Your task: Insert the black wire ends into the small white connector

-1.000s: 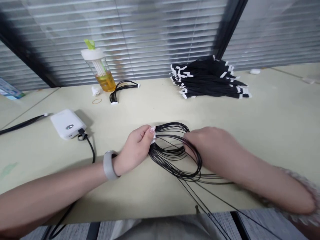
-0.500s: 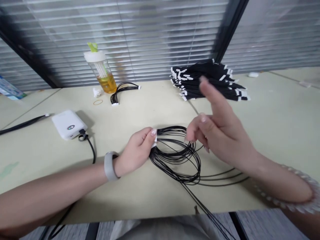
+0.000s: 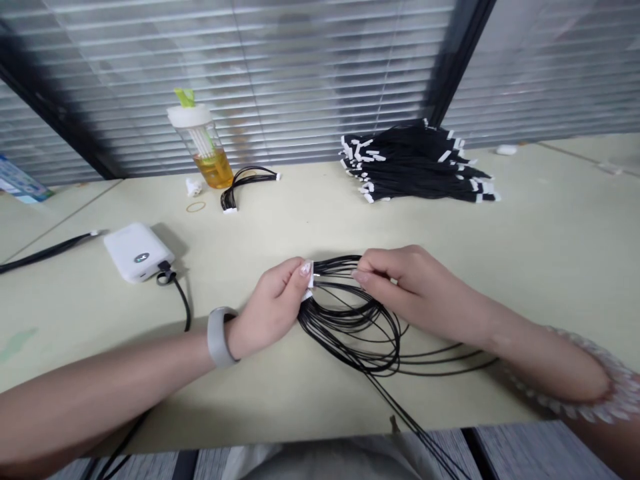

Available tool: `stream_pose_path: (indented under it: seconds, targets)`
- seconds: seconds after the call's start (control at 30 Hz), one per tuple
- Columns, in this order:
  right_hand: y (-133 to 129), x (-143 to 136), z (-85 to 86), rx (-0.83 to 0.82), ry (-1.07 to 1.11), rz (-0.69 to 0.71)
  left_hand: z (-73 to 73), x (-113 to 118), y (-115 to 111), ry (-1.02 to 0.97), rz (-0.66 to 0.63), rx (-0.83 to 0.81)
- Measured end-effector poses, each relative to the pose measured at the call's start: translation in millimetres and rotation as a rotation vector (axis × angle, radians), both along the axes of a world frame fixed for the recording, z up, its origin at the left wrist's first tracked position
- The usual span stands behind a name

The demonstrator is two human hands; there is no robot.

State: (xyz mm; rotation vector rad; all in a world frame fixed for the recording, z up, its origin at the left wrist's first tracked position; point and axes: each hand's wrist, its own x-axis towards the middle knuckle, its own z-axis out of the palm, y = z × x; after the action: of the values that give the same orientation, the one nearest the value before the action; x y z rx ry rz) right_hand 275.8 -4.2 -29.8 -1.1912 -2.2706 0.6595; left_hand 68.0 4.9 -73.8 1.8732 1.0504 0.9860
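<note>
My left hand (image 3: 277, 300) is closed on the white connectors (image 3: 309, 283) of a black wire harness (image 3: 350, 347), thumb on top. From the connectors the thin wires loop to the right over the table, and several loose ends trail off the front edge and under my right forearm. My right hand (image 3: 410, 280) has its thumb and forefinger pinched at the upper wires, just right of the connectors. Its other fingers are curled, and exactly which wires sit in the pinch is hidden.
At the back right lies a pile of black wire harnesses (image 3: 420, 163) with white connectors. A bottle of amber liquid (image 3: 214, 167) stands behind a short harness (image 3: 245, 183). A white power bank (image 3: 137, 252) with a black cable (image 3: 183, 300) lies on the left.
My right hand has come down from a raised, spread pose and closed in a pinch at the upper wires. My left hand has stayed on the connectors.
</note>
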Motion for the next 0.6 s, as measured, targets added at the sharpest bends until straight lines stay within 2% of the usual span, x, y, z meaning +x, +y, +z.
stream_pose_path:
  seconds: [0.3, 0.6]
  targets:
    - [0.2, -2.1, -0.3, 0.007, 0.003, -0.003, -1.3, -0.1, 0.7, 0.011, 0.0, -0.001]
    - [1.1, -2.0, -0.9, -0.095, 0.073, 0.024, -0.9, -0.8, -0.4, 0.06, -0.014, 0.009]
